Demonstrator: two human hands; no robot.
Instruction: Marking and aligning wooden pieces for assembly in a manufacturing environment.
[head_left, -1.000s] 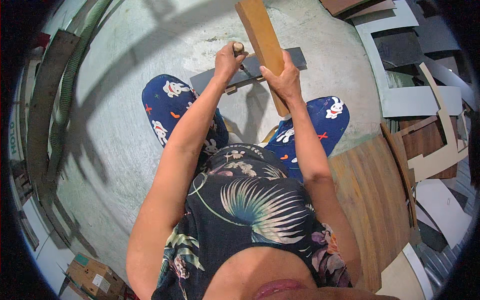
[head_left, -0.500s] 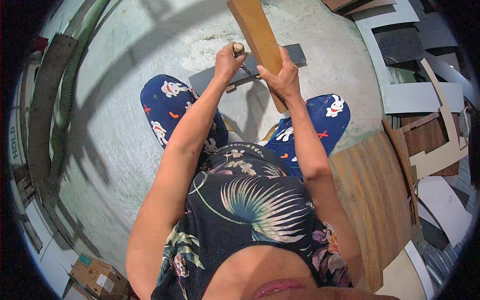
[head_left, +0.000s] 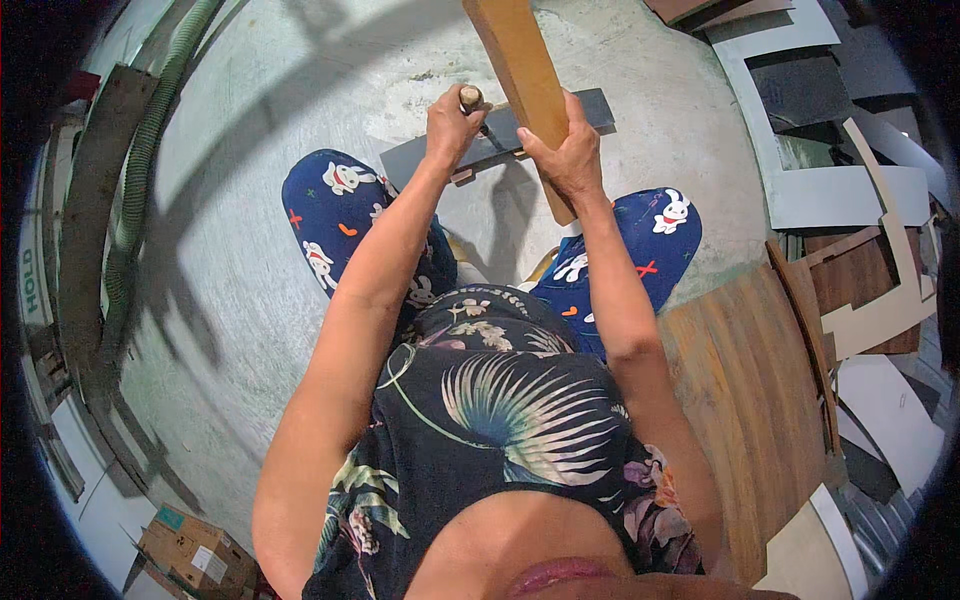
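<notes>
In my left hand (head_left: 453, 128) is what looks like a chisel (head_left: 470, 98), its round wooden handle upright in my closed fingers. Its lower end meets a dark grey board (head_left: 420, 157) that lies crosswise on the floor between my knees; the tip is hidden. My right hand (head_left: 568, 152) grips a long, thick brown wooden block (head_left: 525, 75) near its lower end. The block slants up and away past the top edge of the picture, above the board and just right of the chisel. A small light wood piece (head_left: 462, 177) shows at the board's near edge.
Board offcuts (head_left: 850, 195) in white, dark and brown are heaped along the right. A wood-grain panel (head_left: 740, 400) lies by my right side. On the left run a ribbed hose (head_left: 140, 200) and a plank (head_left: 85, 220); a cardboard box (head_left: 195, 555) stands lower left.
My left hand and the chisel have shifted very slightly left. The upper part of the wooden block has tilted a little to the right, with my right hand still around it.
</notes>
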